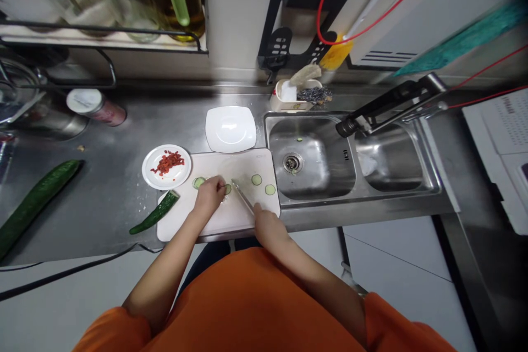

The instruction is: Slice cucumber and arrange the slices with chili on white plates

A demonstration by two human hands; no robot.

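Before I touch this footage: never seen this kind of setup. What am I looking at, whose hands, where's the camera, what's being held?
There is no machine here, just one person working with bare hands. The single picture comes from a camera worn on the head, looking forward and down.

The right hand holds a knife. The left hand has its fingertips by a cucumber slice; whether it grips it is unclear.

Both work over a pale cutting board with more slices on it. A cut cucumber lies across its left edge. Around it are a round plate of chopped red pieces, a squarish white plate and, to the right, a sink.
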